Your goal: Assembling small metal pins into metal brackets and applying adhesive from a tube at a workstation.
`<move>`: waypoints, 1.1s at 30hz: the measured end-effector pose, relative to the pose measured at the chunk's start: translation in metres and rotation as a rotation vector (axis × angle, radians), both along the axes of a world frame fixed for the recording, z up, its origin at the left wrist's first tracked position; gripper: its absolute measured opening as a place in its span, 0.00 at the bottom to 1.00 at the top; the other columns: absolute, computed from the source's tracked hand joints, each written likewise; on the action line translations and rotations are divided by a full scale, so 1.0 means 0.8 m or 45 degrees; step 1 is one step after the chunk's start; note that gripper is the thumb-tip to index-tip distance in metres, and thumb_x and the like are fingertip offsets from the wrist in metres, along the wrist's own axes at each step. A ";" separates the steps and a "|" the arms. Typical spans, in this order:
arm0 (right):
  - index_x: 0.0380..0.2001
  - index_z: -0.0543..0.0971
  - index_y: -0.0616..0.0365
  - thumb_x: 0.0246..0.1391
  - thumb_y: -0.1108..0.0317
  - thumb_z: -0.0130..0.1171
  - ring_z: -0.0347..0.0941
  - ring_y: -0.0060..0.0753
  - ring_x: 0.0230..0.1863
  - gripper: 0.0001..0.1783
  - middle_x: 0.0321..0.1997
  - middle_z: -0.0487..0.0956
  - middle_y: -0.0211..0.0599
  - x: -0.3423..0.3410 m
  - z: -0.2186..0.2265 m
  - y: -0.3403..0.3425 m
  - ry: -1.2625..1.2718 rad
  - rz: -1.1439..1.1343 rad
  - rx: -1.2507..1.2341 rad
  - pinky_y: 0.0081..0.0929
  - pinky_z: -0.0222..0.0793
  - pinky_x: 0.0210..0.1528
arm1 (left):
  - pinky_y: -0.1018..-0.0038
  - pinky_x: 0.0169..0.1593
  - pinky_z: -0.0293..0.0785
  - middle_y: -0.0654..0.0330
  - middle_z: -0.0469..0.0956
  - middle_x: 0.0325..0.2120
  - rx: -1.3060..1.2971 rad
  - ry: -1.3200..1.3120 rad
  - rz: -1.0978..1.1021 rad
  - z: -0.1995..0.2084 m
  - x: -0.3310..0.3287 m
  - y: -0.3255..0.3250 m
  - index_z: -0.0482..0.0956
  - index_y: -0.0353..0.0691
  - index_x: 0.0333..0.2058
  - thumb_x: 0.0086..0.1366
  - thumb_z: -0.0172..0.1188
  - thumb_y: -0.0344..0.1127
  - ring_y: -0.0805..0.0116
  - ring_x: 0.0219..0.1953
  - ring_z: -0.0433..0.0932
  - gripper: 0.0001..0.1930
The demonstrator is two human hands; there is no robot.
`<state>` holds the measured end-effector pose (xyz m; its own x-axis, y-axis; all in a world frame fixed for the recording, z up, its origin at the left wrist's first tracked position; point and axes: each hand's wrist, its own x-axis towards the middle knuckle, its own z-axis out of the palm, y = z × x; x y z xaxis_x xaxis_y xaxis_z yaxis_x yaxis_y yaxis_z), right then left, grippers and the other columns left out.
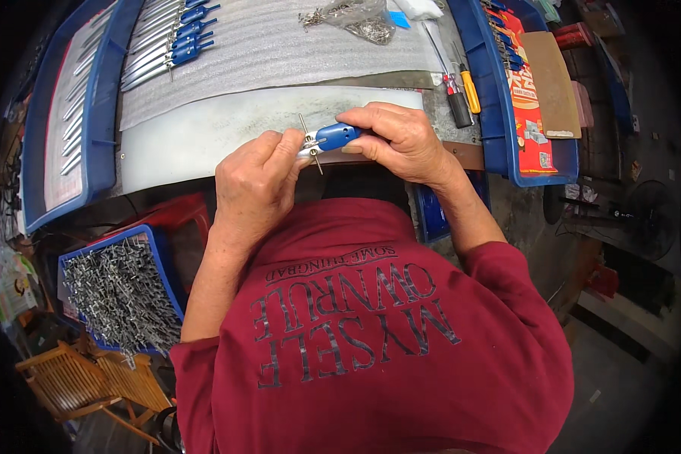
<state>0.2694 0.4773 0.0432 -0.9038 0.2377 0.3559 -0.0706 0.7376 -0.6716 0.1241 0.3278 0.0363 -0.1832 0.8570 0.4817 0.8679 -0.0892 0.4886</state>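
Head view: left hand (253,178) grips the silver end, right hand (395,142) the blue end of a tool (337,137) above the surface (181,144), a pin (318,164) crossing it. Similar tools (172,47) lie lined up, apparently done; many metal parts (117,291) seem left.

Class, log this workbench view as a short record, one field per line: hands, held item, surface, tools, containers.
Left hand: grips the silver end
Right hand: pinches the blue end
Held item: blue-and-silver part, crossed by a thin pin
Surface: pale board, foam sheet beyond
Tools: yellow-handled screwdriver, red-and-black-handled screwdriver, right of the board
Containers: blue trays at left and right; blue crate of small metal pieces, lower left
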 end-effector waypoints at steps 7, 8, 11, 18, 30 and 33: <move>0.34 0.74 0.64 0.39 0.72 0.60 0.71 0.33 0.27 0.15 0.26 0.75 0.38 0.000 -0.001 0.000 -0.001 -0.022 -0.019 0.23 0.66 0.29 | 0.71 0.20 0.64 0.60 0.66 0.18 -0.010 -0.015 0.008 0.002 0.001 0.001 0.70 0.39 0.32 0.45 0.58 0.27 0.63 0.18 0.69 0.13; 0.34 0.74 0.64 0.39 0.71 0.60 0.71 0.33 0.27 0.15 0.26 0.75 0.38 0.000 -0.001 0.000 0.007 -0.011 -0.014 0.23 0.66 0.29 | 0.71 0.20 0.64 0.60 0.66 0.18 -0.010 -0.015 0.008 0.002 0.001 0.000 0.70 0.39 0.32 0.45 0.58 0.27 0.63 0.18 0.69 0.13; 0.34 0.74 0.64 0.39 0.71 0.60 0.71 0.32 0.26 0.16 0.26 0.75 0.38 0.000 0.000 0.002 0.008 0.008 -0.014 0.23 0.66 0.28 | 0.71 0.20 0.64 0.60 0.66 0.18 -0.021 -0.025 -0.003 0.001 0.000 0.000 0.71 0.39 0.32 0.45 0.58 0.27 0.63 0.18 0.69 0.13; 0.34 0.74 0.64 0.38 0.71 0.60 0.71 0.33 0.26 0.16 0.25 0.74 0.38 -0.002 0.002 0.003 0.031 0.028 0.013 0.23 0.66 0.28 | 0.71 0.21 0.64 0.59 0.66 0.18 -0.013 -0.019 -0.004 0.002 -0.001 0.000 0.71 0.39 0.33 0.45 0.58 0.27 0.63 0.18 0.69 0.13; 0.34 0.74 0.64 0.39 0.71 0.59 0.71 0.33 0.26 0.15 0.26 0.75 0.38 -0.001 0.002 0.003 0.006 0.009 0.005 0.23 0.66 0.29 | 0.71 0.21 0.64 0.59 0.66 0.18 -0.007 -0.026 0.008 0.000 0.000 0.001 0.71 0.40 0.32 0.46 0.57 0.27 0.62 0.19 0.69 0.12; 0.34 0.74 0.64 0.39 0.71 0.59 0.71 0.33 0.26 0.15 0.26 0.75 0.38 -0.001 0.002 0.005 -0.001 0.030 0.013 0.23 0.66 0.29 | 0.71 0.21 0.64 0.59 0.65 0.17 -0.010 -0.035 0.001 0.001 0.000 0.001 0.71 0.40 0.32 0.46 0.57 0.27 0.63 0.18 0.68 0.12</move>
<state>0.2685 0.4817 0.0448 -0.9093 0.2126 0.3579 -0.0878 0.7424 -0.6641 0.1241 0.3286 0.0371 -0.1973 0.8607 0.4694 0.8542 -0.0840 0.5131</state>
